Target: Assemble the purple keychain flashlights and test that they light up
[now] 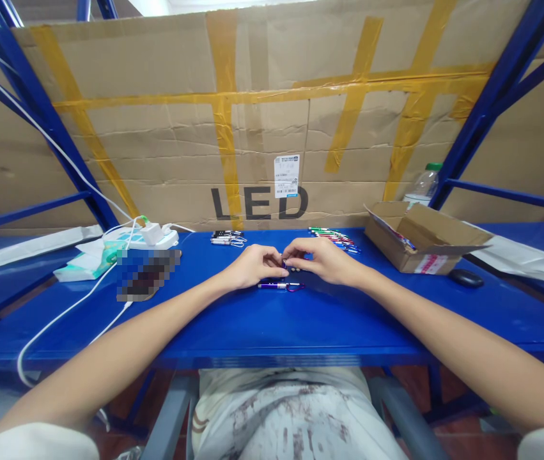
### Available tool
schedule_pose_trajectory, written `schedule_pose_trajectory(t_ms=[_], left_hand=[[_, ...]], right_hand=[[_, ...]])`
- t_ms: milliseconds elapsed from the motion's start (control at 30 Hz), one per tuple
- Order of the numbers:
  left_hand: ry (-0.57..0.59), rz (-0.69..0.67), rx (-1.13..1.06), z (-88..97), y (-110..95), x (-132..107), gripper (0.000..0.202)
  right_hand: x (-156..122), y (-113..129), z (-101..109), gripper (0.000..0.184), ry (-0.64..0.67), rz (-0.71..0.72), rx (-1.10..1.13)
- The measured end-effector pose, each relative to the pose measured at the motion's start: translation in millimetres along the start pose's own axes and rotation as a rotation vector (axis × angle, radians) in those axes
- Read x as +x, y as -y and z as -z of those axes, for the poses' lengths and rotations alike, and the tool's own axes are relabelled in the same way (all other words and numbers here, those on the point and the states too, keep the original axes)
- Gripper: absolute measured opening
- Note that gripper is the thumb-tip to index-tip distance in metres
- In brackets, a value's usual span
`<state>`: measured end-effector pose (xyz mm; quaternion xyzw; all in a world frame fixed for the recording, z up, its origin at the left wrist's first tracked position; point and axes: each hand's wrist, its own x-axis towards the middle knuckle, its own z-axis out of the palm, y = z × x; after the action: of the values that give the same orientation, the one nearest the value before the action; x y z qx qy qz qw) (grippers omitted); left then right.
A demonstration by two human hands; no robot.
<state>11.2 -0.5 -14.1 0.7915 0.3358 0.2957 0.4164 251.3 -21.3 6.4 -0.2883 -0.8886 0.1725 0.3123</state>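
Note:
My left hand [256, 264] and my right hand [318, 258] meet above the blue table, fingertips pinched close together. A small dark bit shows between them, mostly hidden by the fingers, and I cannot make out what it is. Just in front of my hands lies a purple pen-shaped penlight [274, 286] with a purple clip loop at its right end. Beneath my right fingers sit a few small round silvery pieces [293, 269], perhaps button cells. Behind my hands lie a group of black and silver penlights [227, 239] and a row of green, red and blue penlights [336, 239].
An open cardboard box [425, 252] holds more colourful pieces at right, beside a black computer mouse [466, 277] and a bottle [426, 182]. At left are a power strip [156, 239], a tissue pack [84, 265], a blurred-out object [149, 275] and white cables. A cardboard sheet [166, 147] stands behind.

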Motion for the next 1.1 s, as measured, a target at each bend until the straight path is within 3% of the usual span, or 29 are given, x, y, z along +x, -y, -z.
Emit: schedule_pose_trajectory(t_ms=[267,500,633,867,1100], left_hand=[[-0.011,-0.020,0.044,-0.2,1.8,-0.6,0.030],[-0.090,-0.304,0.312,5.7,-5.3,-3.7,0.015],[-0.093,-0.408,0.377,6.3,-9.5,-4.6,0.008],[-0.142,-0.297,0.465,8.5,-5.3,-3.3,0.012],[-0.124,-0.243,0.459,7.6,-4.0,-2.8,0.015]], right_hand=[[-0.6,4.5,2.8,0.018,0.030,0.041,-0.066],[-0.6,-8.2,12.2,0.023,-0.047,-0.010,-0.215],[-2.2,-22.1,11.6,0.015,0.094,0.007,-0.316],[-3.3,-22.9,2.8,0.018,0.246,0.013,-0.385],[-3.4,-17.3,2.8,0.009,0.189,0.005,-0.309]])
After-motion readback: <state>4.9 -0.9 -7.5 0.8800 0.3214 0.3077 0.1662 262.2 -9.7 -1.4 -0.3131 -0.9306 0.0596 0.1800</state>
